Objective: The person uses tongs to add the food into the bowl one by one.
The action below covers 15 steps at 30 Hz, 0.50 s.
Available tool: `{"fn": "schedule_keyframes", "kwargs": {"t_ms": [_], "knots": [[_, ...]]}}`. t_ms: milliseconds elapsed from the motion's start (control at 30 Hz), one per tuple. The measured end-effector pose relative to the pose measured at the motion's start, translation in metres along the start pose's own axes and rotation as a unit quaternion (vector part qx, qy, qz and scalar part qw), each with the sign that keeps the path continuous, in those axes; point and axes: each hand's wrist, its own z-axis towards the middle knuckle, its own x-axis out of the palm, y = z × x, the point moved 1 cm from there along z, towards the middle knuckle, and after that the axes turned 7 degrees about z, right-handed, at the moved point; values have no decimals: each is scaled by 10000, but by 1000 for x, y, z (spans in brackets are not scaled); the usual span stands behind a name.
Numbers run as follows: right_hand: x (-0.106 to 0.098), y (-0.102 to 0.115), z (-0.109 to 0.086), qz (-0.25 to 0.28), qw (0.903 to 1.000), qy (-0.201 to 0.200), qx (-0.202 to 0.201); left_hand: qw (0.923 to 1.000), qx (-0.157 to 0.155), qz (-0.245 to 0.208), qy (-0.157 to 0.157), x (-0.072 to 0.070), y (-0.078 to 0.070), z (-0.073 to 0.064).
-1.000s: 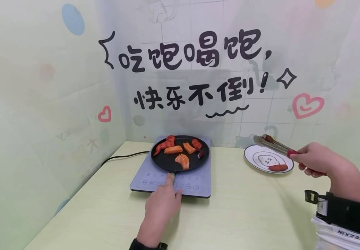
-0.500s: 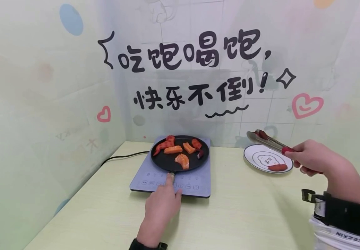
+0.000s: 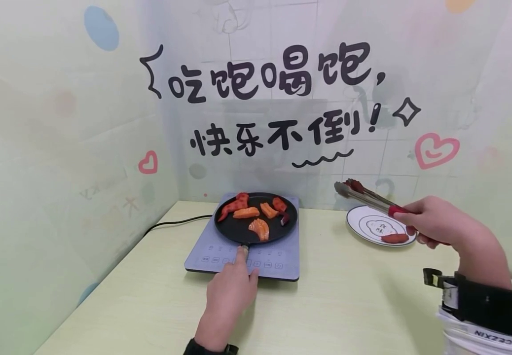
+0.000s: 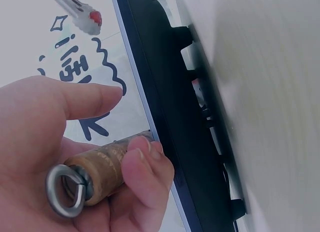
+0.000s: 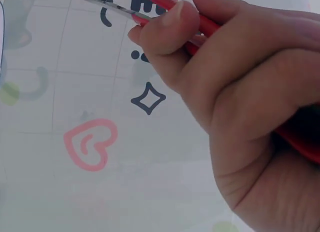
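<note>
My left hand (image 3: pixel 233 291) grips the handle of the black frying pan (image 3: pixel 238 232); in the left wrist view the brown wooden handle (image 4: pixel 102 174) with its metal ring lies in the curled fingers. Several orange salmon pieces (image 3: pixel 260 229) and red pieces of food (image 3: pixel 237 203) lie in the pan. My right hand (image 3: pixel 442 224) holds metal tongs (image 3: pixel 371 198) with red grips, raised above the plate's left side. Between the tong tips is a dark red piece of food (image 3: pixel 353 185). The white plate (image 3: pixel 358 227) bears one reddish-brown piece (image 3: pixel 394 238).
Under the pan is a grey-blue induction cooker (image 3: pixel 200 261) with a black cord (image 3: pixel 176 223) running left. Printed fabric walls (image 3: pixel 247 172) close off the back and sides of the pale wooden table (image 3: pixel 327 305).
My right hand has moved left and slightly up, carrying the tongs and the red piece away from over the plate. The left hand and pan have stayed put.
</note>
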Motion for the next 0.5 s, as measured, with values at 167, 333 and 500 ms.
{"fn": "schedule_keyframes", "kwargs": {"t_ms": [167, 333, 500], "knots": [[4, 7, 2, -20, 9999, -7, -154, 10000, 7, 10, -7, 1, 0, 0], [9, 12, 4, -13, 9994, 12, -357, 10000, -20, -11, 35, 1, 0, 0], [16, 19, 8, 82, 9990, 77, -434, 10000, -16, -16, 24, 1, 0, 0]]}}
